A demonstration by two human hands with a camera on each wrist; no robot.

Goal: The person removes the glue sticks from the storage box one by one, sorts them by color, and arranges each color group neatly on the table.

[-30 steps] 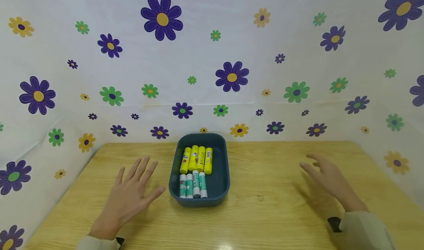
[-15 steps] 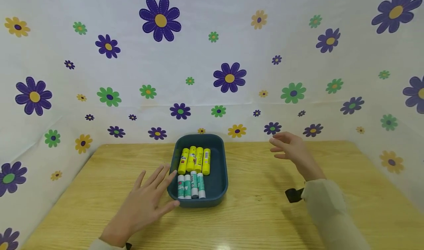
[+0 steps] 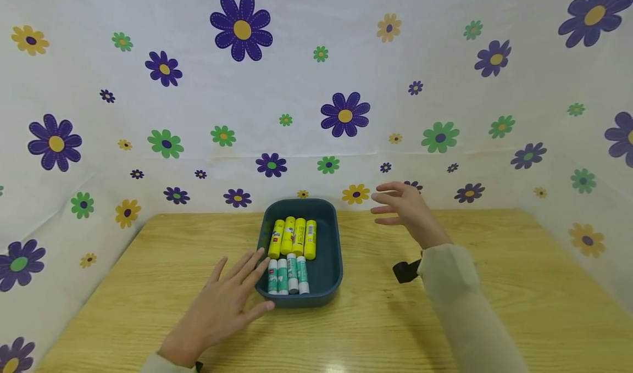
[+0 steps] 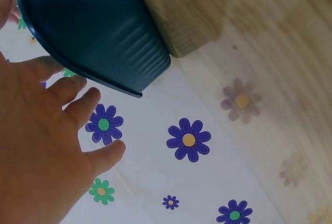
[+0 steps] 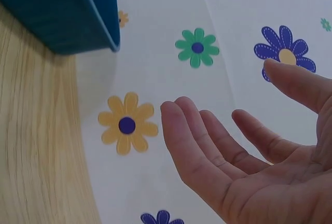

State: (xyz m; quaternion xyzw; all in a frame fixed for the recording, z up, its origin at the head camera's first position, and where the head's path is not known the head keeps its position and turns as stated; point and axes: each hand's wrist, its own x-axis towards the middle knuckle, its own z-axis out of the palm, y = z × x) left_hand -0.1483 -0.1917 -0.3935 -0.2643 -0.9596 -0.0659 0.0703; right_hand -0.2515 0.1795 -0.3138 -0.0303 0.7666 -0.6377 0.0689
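Observation:
A dark teal bin point(image 3: 323, 277) stands on the wooden table in the head view. Inside it lie several yellow glue sticks point(image 3: 299, 237) in the far row and several white-and-green glue sticks point(image 3: 292, 274) in the near row. My left hand point(image 3: 220, 307) hovers at the bin's left side with fingers spread; in the head view its fingertips overlap the rim, and contact there I cannot tell. The left wrist view has the bin's outer wall point(image 4: 119, 42) beyond those fingers. My right hand point(image 3: 407, 211) is raised to the right of the bin, apart from it, fingers loosely bent around nothing.
The wooden table point(image 3: 123, 285) extends on both sides of the bin. A white cloth point(image 3: 296, 82) printed with flowers hangs behind it and along both sides. A black wrist strap piece point(image 3: 407, 272) juts out beneath the right sleeve.
My right hand has swung left and farther back, nearer the bin. My left hand has shifted right, up to the bin's left rim. The bin and glue sticks stay put.

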